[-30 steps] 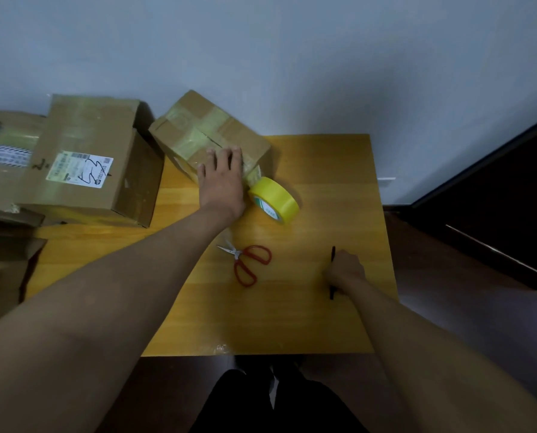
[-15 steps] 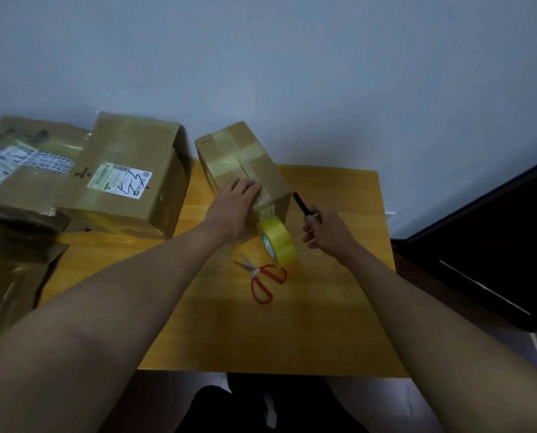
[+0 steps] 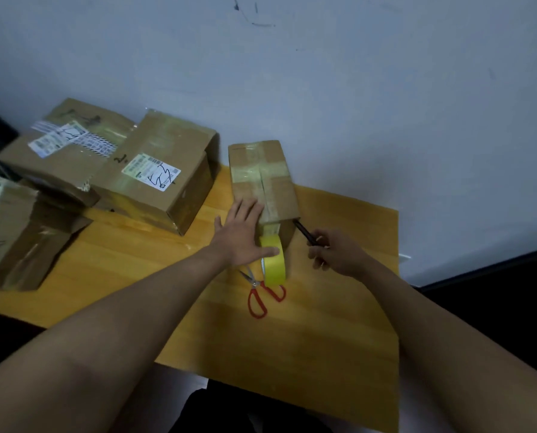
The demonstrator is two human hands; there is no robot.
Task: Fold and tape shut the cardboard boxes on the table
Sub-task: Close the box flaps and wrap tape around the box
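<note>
Head view: left hand (image 3: 241,234) flat on taped box (image 3: 262,179) near edge, right hand (image 3: 336,253) grip clamped on pen (image 3: 304,231)

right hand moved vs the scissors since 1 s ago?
Yes. The right hand, gripping the black pen, went from right of the scissors up to the small box.

both forearms bare to the frame edge, no sleeves, no watch or rings on left hand (image 3: 242,235) or right hand (image 3: 339,253); dark clothing (image 3: 229,410) near, below.
</note>
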